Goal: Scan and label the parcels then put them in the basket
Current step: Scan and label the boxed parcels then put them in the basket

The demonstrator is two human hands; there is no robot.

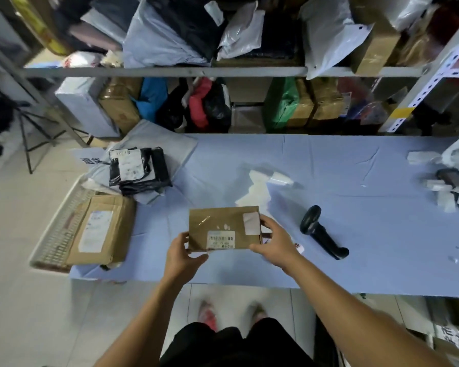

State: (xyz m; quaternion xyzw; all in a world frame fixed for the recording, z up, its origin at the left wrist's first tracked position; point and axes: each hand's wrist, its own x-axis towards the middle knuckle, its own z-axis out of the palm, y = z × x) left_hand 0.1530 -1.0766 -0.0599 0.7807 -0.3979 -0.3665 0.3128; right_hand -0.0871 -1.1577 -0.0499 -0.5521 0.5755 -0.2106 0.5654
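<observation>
Table (355, 165) had a light blue cloth over it, kinda creased. Scanner (321, 231) was lying on its side toward the near edge, right of middle. A few white paper scraps (260, 186) sat around the middle. Far left corner had a grey mailer (164, 139) lying flat with a stack of black bags (139, 170) on top. Over at the right edge was a small dark device (451, 177), too blurry to name, with white slips (419, 157) near it.

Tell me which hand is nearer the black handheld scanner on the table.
Right. The right hand grips the right end of the brown cardboard parcel, left of the black handheld scanner; the left hand holds its left end, farther off.
</observation>
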